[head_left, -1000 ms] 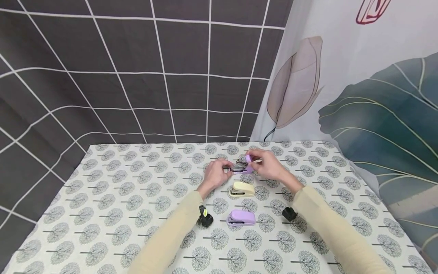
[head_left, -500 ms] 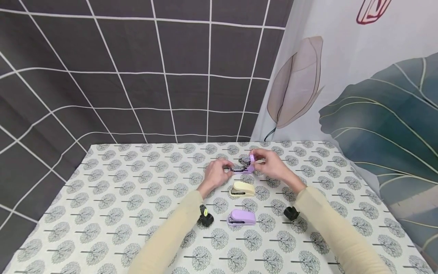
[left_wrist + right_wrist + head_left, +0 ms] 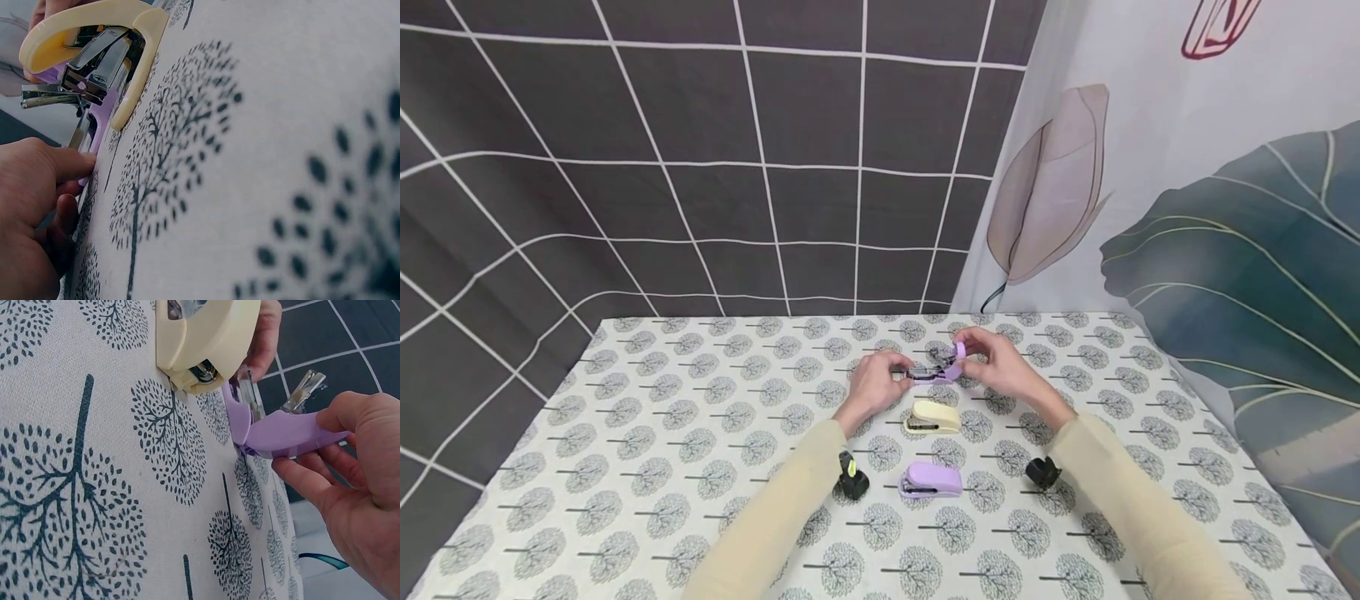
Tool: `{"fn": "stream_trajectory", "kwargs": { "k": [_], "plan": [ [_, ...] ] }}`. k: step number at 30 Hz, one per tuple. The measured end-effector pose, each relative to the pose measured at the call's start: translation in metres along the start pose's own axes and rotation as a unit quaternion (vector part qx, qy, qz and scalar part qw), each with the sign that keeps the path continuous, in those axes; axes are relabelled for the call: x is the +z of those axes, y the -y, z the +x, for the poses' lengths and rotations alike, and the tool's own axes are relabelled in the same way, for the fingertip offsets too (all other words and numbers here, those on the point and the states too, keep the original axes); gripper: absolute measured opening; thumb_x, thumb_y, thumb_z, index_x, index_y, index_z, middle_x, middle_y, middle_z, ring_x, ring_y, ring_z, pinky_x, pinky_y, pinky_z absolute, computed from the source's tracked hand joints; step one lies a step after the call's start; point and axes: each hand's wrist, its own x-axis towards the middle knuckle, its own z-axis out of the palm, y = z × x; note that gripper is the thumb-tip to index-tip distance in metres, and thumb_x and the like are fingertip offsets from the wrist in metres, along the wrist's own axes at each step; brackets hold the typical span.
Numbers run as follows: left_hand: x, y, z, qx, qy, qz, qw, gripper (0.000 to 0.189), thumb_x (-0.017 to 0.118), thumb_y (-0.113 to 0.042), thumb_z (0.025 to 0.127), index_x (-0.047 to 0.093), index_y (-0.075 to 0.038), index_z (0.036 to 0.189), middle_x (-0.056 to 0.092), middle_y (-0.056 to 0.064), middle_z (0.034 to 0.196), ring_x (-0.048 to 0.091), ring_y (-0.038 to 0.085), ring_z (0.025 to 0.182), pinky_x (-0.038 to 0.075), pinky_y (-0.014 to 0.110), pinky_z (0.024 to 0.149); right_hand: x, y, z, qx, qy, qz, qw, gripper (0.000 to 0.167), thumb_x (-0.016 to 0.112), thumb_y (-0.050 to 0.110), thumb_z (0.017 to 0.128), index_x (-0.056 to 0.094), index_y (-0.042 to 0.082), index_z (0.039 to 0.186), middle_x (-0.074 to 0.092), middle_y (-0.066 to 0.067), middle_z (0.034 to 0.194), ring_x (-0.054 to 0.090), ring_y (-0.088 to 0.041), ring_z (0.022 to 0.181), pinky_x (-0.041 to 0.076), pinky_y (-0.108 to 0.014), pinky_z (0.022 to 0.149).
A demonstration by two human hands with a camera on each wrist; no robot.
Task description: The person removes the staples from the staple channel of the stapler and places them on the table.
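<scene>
Nearest purple stapler (image 3: 931, 480): on its base on the desk (image 3: 700, 521), the one of three lying farthest from the far edge.
Cream stapler (image 3: 934, 417): on its base, beyond it toward the far edge.
Left grip (image 3: 876, 382): pinching the left end of the unfolded purple stapler (image 3: 287, 434).
Unfolded purple stapler: beyond the cream one, nearest the desk's far edge; cover and metal arm (image 3: 305, 389) raised.
Staple channel (image 3: 251, 397): metal, along its base; contents too small to tell.
Right grip (image 3: 997, 365): thumb and fingers pinching the raised cover.
</scene>
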Motion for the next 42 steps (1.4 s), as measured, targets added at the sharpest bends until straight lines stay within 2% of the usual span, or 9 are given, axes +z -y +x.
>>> {"fn": "stream_trajectory", "kwargs": {
  "k": [6,9,16,20,23,25,30,36,42],
  "plan": [
    [0.0,0.0,0.0,0.008,-0.007,0.005,0.9999,0.027,0.081,-0.016,0.083,0.074,-0.017,0.109,0.07,-0.001,0.114,0.064,0.021,0.1,0.05,0.033,0.079,-0.001,-0.004,-0.004,0.037,-0.003,0.044,0.9984,0.035,0.063,-0.009,0.087,0.055,-0.008,0.121,0.062,-0.022,0.114,0.06,-0.039,0.109,0.053,-0.034,0.089],
    [0.0,0.001,0.0,0.01,-0.007,0.008,0.9999,0.027,0.081,-0.016,0.083,0.074,-0.017,0.108,0.07,-0.002,0.114,0.063,0.021,0.104,0.05,0.033,0.081,-0.001,-0.004,-0.006,0.052,-0.003,0.056,0.9971,0.034,0.062,-0.008,0.087,0.055,-0.006,0.121,0.062,-0.021,0.112,0.06,-0.035,0.105,0.053,-0.03,0.087],
    [0.001,0.0,-0.001,0.002,-0.001,0.0,1.0,0.027,0.081,-0.016,0.083,0.074,-0.017,0.11,0.07,-0.002,0.114,0.063,0.02,0.101,0.049,0.029,0.074,-0.003,-0.005,-0.009,0.063,-0.004,0.069,0.9956,0.034,0.062,-0.007,0.089,0.054,-0.005,0.122,0.062,-0.021,0.113,0.06,-0.036,0.107,0.053,-0.029,0.087],
    [0.001,0.0,-0.001,0.0,-0.002,-0.002,1.0,0.027,0.08,-0.015,0.083,0.074,-0.017,0.11,0.07,-0.002,0.114,0.063,0.02,0.1,0.048,0.028,0.071,-0.003,-0.007,-0.01,0.066,-0.009,0.082,0.9944,0.034,0.062,-0.008,0.089,0.053,-0.006,0.121,0.061,-0.021,0.111,0.06,-0.035,0.104,0.054,-0.033,0.084],
    [0.0,0.0,-0.002,0.002,-0.003,-0.008,1.0,0.027,0.08,-0.014,0.083,0.074,-0.017,0.109,0.07,-0.001,0.113,0.063,0.021,0.103,0.049,0.031,0.076,-0.002,-0.008,-0.011,0.071,-0.013,0.096,0.9928,0.033,0.061,-0.008,0.089,0.052,-0.006,0.12,0.061,-0.02,0.109,0.061,-0.032,0.099,0.055,-0.035,0.082],
    [0.0,0.0,-0.002,0.005,-0.004,-0.007,1.0,0.027,0.08,-0.014,0.083,0.074,-0.016,0.109,0.07,-0.001,0.113,0.063,0.022,0.104,0.049,0.034,0.08,-0.003,-0.01,-0.013,0.075,-0.016,0.107,0.9913,0.033,0.061,-0.008,0.088,0.051,-0.007,0.12,0.061,-0.021,0.109,0.061,-0.03,0.098,0.054,-0.032,0.084],
    [0.001,0.002,-0.002,0.004,-0.005,-0.006,1.0,0.028,0.08,-0.014,0.083,0.074,-0.017,0.109,0.07,-0.001,0.113,0.063,0.022,0.106,0.05,0.036,0.085,-0.004,-0.015,-0.016,0.091,-0.014,0.136,0.9865,0.035,0.062,-0.008,0.088,0.049,-0.007,0.121,0.06,-0.022,0.112,0.063,-0.028,0.103,0.052,-0.028,0.09],
    [0.001,0.002,-0.002,0.01,-0.01,0.0,0.9999,0.027,0.081,-0.015,0.082,0.075,-0.017,0.108,0.07,-0.001,0.112,0.063,0.022,0.106,0.049,0.038,0.087,-0.006,-0.02,-0.019,0.109,-0.008,0.16,0.9811,0.037,0.063,-0.005,0.089,0.048,-0.005,0.122,0.06,-0.022,0.118,0.061,-0.031,0.113,0.049,-0.03,0.096],
    [0.001,0.0,-0.001,0.002,-0.005,0.003,1.0,0.028,0.081,-0.016,0.082,0.074,-0.017,0.109,0.07,-0.001,0.113,0.063,0.021,0.105,0.049,0.035,0.083,-0.007,-0.024,-0.023,0.123,-0.014,0.17,0.9776,0.038,0.064,-0.004,0.088,0.047,-0.005,0.122,0.06,-0.022,0.12,0.061,-0.03,0.114,0.051,-0.033,0.095]
  ]
}}
